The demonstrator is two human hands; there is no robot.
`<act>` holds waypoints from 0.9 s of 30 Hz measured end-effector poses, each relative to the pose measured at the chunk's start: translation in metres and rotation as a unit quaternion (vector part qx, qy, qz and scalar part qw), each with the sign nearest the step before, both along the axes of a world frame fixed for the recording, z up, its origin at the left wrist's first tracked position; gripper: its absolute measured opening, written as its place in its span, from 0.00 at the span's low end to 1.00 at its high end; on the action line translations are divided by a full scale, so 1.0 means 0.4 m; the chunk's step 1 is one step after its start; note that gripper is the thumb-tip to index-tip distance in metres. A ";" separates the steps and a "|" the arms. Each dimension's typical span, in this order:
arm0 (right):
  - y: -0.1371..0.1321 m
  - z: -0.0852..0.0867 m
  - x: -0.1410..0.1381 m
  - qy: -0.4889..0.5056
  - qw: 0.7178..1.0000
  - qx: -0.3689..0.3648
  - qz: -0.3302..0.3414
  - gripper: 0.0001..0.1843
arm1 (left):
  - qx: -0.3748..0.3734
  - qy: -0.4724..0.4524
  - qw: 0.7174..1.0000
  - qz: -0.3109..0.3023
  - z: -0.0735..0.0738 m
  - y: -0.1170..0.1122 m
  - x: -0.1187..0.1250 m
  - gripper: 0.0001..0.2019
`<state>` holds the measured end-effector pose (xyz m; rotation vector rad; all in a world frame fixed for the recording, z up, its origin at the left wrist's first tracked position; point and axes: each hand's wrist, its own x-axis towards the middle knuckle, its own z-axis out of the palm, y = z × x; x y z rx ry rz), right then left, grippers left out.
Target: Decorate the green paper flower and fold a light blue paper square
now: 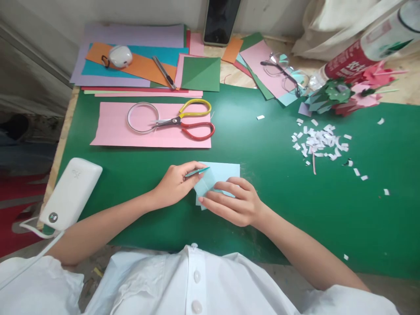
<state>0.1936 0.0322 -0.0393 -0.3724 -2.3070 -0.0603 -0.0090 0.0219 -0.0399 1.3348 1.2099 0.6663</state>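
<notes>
My left hand (pixel 179 183) pinches a folded light blue paper (pixel 206 183) between thumb and fingers, and its darker teal edge sticks out past the fingertips. From the other side, my right hand (pixel 238 201) curves over the same paper, fingertips at its lower edge; the thumb is hidden beneath. More light blue sheets (pixel 228 169) lie under both hands on the green tabletop (pixel 157 223). Just beyond, a pink sheet (pixel 113 124) carries scissors (pixel 177 120) with one yellow and one red handle, beside a roll of clear tape (pixel 143 105).
A white power bank (pixel 72 192) with a cable sits at left. Coloured papers (pixel 200 74), a utility knife (pixel 164 72) and an earbud case (pixel 120 57) are at the back. White paper scraps (pixel 321 142), paper flowers (pixel 357 94), glasses (pixel 282 72) and a bottle (pixel 348 61) stand right.
</notes>
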 end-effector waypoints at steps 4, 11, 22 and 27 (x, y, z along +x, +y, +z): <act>-0.007 -0.009 -0.001 -0.013 0.999 0.031 -0.023 0.06 | -0.053 -0.045 0.998 0.011 0.006 0.004 0.000 0.13; -0.009 0.001 0.020 0.016 1.000 -0.026 0.001 0.06 | -0.216 -0.201 0.955 0.037 0.007 -0.002 0.012 0.21; -0.006 0.008 0.026 0.106 0.944 -0.309 -0.041 0.09 | -0.225 -0.180 0.954 -0.081 0.024 -0.002 0.000 0.18; 0.003 0.005 0.034 0.099 0.944 -0.313 -0.024 0.08 | -0.241 -0.195 0.939 -0.146 0.018 0.016 -0.013 0.16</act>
